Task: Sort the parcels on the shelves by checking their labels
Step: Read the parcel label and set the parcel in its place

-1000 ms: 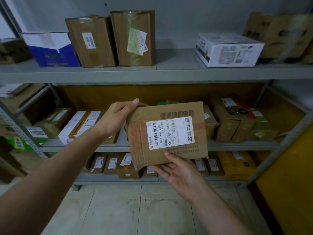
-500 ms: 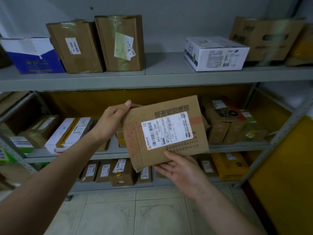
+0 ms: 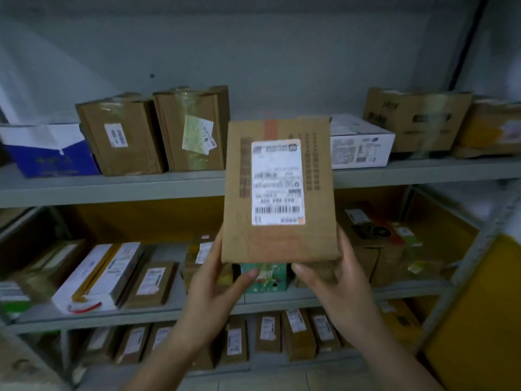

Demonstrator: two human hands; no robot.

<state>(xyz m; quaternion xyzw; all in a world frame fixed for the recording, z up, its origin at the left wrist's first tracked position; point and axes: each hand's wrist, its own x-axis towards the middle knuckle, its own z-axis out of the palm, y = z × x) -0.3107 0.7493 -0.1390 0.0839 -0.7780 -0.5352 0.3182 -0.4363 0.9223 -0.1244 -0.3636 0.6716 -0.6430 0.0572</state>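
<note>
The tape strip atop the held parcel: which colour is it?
Orange tape strip on the parcel, head view.

Left hand (image 3: pixel 214 289) & right hand (image 3: pixel 335 286): both bare. Left forearm (image 3: pixel 169 356) & right forearm (image 3: pixel 394 362): bare skin all the way to the bottom edge of the view. Slim wrists and a lean build. Fingers (image 3: pixel 245 277) long and slender w/ smooth knuckles. Nails look short & plain, tho the pic is too blurry to be sure.
</note>
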